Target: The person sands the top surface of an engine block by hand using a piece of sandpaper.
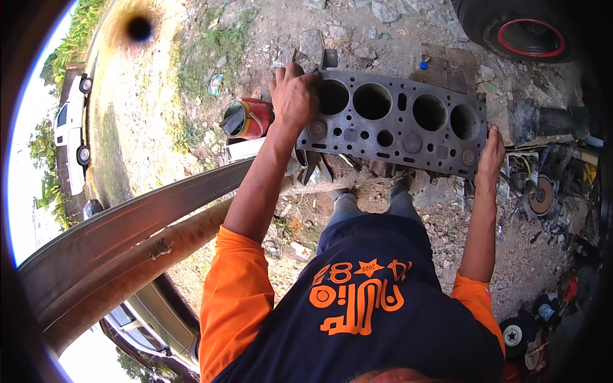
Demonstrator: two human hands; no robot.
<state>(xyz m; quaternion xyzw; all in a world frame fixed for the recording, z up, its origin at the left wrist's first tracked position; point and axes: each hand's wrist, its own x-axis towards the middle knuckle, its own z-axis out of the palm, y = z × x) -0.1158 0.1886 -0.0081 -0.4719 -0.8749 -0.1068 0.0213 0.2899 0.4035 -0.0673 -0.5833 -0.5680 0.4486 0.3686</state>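
A dark grey engine block (pixel 397 123) spans the space before me, its flat machined face turned up. Several round cylinder bores run in a row along that face, with smaller holes and slots around them. My left hand (pixel 294 99) grips the block's left end, fingers bent over its upper corner. At the lower right end, my right hand (pixel 491 155) is closed on the edge, thumb uppermost and most fingers hidden behind. What supports the block underneath is mostly hidden. Just left of my left hand stands a red and yellow bucket (pixel 248 119) with dark contents.
A rusty pipe (pixel 159 246) and metal beam (pixel 140 210) cross at the left. Top right is a tyre with a red-ringed wheel (pixel 530 36). Greasy machine parts (pixel 543 195) lie to the right on stony ground. A white pickup (pixel 71 135) stands far left.
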